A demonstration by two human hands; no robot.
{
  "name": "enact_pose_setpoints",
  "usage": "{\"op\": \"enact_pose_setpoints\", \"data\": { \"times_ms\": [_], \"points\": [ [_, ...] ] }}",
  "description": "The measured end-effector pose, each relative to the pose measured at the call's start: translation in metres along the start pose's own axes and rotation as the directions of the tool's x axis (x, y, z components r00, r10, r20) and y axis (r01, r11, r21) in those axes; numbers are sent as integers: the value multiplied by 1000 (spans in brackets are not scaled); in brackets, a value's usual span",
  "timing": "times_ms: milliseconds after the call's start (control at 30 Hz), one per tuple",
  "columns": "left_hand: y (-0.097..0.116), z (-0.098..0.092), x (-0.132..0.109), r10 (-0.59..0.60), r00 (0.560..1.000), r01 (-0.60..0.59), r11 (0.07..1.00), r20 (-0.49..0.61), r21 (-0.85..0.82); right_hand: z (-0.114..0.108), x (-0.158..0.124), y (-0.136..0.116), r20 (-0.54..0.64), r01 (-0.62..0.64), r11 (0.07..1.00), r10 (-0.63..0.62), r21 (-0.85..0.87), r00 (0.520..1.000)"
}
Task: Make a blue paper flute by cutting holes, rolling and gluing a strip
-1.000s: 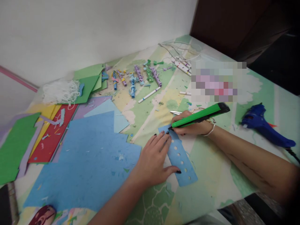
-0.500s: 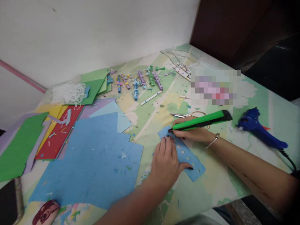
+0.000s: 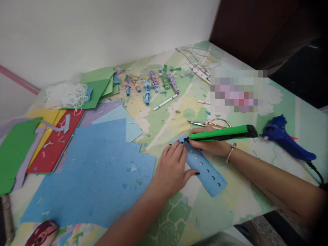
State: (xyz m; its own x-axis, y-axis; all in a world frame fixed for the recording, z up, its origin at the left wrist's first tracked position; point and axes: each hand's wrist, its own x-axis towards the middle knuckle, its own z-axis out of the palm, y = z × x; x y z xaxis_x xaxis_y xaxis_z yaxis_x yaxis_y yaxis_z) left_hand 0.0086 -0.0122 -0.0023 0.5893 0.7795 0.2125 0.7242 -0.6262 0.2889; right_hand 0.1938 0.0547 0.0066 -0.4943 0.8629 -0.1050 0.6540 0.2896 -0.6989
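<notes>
A narrow blue foam strip [image 3: 206, 179] with a row of round holes lies on the table's patterned cloth. My left hand [image 3: 171, 167] rests over its upper left edge, fingers stretched out and thumb apart, fingertips pressing on the strip. In my right hand [image 3: 211, 145] is a green utility knife [image 3: 225, 132], gripped low like a pen. Its tip meets the strip's far end, just beside my left fingertips; the blade itself is too small to make out. Gold-handled scissors [image 3: 198, 124] lie right behind my right hand, which partly covers them.
Left of my hands spreads a large blue foam sheet [image 3: 102, 177] with scraps on it. Red [image 3: 55, 147] and green [image 3: 19, 155] sheets lie beyond, near white string [image 3: 66, 95]. Small decorated rolls [image 3: 147, 94] stand at the back. A blue glue gun [image 3: 287, 138] lies right; a pixelated patch hides something.
My left hand has slid left and uncovered more of the holed strip. The knife's handle has dipped flatter, while its tip stays at the strip's far end. The view has shifted slightly.
</notes>
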Motion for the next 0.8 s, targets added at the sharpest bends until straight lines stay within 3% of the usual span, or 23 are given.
{"op": "enact_pose_setpoints", "data": {
  "times_ms": [367,800],
  "points": [
    [0,1,-1,-21,1000,21,1000,9,8,12,3,3,-124,30,993,-44,-113,991],
    [-2,2,-1,-50,999,50,998,-5,-40,15,2,8,-181,39,973,-81,-226,980]
  ]
}}
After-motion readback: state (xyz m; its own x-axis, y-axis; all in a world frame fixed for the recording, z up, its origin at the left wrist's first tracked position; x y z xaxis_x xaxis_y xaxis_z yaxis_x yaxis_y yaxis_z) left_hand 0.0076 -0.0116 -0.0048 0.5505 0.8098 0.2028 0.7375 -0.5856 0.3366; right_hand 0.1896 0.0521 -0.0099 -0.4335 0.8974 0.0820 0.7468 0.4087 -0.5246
